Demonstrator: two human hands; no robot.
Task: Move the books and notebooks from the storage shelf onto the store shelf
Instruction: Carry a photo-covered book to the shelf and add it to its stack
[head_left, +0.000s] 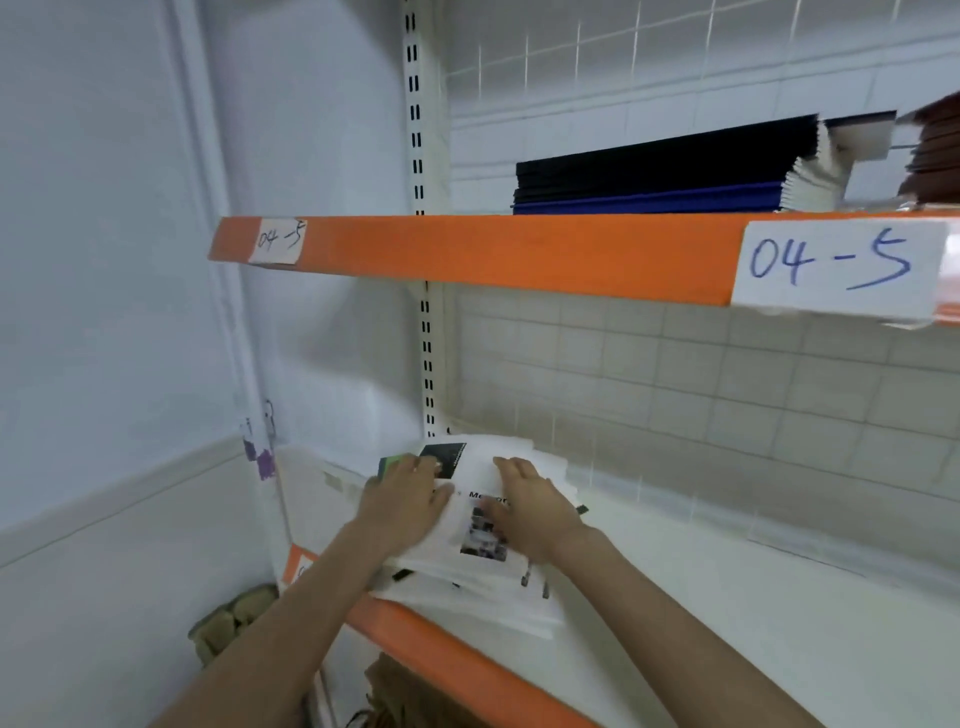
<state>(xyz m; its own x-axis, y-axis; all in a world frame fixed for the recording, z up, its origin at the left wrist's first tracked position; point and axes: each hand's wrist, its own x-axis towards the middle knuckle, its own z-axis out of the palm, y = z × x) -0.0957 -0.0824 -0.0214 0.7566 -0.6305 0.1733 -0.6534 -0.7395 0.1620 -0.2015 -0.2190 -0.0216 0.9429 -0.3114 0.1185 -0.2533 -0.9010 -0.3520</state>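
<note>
A stack of white booklets (470, 577) with black printed pictures lies at the left end of a white shelf (727, 597) with an orange front edge. My left hand (402, 501) rests flat on the stack's left side, fingers straight toward the back. My right hand (535, 506) lies flat on the stack's right side, over the cover picture. On the shelf above, a pile of black and blue notebooks (665, 171) lies flat, with a brown stack (935, 150) at the far right edge of the view.
The upper shelf's orange edge (493, 249) carries two paper labels reading 04-5. A slotted white upright (415, 130) stands at the back left. A wire grid backs both shelves. Tan bundles (234, 623) sit low on the left, below the shelf.
</note>
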